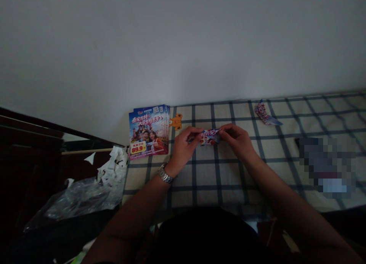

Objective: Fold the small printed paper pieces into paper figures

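Between my two hands is a small folded piece of printed flyer (211,137), with white lettering along its upper edge. My left hand (185,142) pinches its left end, and a metal-band watch (165,173) sits on that wrist. At the right end, the fingers of my right hand (236,139) are closed on the same paper. A stack of matching flyers (148,132) lies to the left of my left hand. Beside the stack is an orange bear-shaped piece (176,122).
A crumpled or folded flyer paper (265,113) lies at the back right of the checked tablecloth (206,184). A blurred dark object (323,165) rests at the right. Clear plastic (80,199) and torn white paper (113,166) are beyond the table's left edge. A wall (183,46) stands behind.
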`<state>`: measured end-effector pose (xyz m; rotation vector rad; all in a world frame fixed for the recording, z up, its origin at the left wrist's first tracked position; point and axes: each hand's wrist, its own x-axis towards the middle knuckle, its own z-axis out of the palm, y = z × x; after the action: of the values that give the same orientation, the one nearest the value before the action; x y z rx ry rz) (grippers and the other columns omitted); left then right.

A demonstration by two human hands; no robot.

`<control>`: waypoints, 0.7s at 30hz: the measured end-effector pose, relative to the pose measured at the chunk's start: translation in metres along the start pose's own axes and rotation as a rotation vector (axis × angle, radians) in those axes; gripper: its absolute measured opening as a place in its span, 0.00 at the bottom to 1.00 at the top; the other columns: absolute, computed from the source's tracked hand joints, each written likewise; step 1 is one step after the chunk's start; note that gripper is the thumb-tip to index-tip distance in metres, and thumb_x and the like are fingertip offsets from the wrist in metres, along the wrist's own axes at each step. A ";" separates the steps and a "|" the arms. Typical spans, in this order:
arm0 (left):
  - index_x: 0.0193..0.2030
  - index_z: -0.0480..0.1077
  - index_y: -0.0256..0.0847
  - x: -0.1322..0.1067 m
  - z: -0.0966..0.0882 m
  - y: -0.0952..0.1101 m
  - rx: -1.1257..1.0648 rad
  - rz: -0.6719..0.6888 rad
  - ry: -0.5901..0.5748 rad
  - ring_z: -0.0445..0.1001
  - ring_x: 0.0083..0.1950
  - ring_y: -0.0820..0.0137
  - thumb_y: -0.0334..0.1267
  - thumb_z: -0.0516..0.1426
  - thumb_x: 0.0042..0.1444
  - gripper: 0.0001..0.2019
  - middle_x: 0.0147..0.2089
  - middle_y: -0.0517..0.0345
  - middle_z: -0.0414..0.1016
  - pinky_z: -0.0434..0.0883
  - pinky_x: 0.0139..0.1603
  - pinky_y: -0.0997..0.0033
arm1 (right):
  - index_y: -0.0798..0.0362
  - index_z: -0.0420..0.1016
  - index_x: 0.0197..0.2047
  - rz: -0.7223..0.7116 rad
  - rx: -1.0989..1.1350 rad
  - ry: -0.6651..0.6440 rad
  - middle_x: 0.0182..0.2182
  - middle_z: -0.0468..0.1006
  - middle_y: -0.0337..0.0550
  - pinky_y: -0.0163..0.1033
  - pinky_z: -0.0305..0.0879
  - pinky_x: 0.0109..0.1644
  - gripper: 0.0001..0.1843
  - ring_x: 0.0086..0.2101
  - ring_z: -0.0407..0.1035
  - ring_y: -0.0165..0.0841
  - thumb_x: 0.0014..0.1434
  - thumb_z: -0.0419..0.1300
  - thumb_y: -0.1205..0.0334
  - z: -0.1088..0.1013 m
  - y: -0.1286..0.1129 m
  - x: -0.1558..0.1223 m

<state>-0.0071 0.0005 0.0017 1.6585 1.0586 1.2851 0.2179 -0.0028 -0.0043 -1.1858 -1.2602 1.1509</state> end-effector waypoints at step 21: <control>0.48 0.77 0.43 -0.001 0.001 -0.005 -0.065 -0.046 -0.031 0.84 0.46 0.70 0.39 0.63 0.67 0.06 0.47 0.55 0.83 0.82 0.48 0.70 | 0.49 0.80 0.39 -0.033 -0.051 0.010 0.34 0.82 0.41 0.42 0.75 0.43 0.16 0.36 0.76 0.35 0.62 0.70 0.44 0.000 -0.003 -0.002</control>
<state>-0.0067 0.0011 -0.0033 1.5914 1.0204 1.2471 0.2178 -0.0053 -0.0012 -1.2024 -1.3033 1.0934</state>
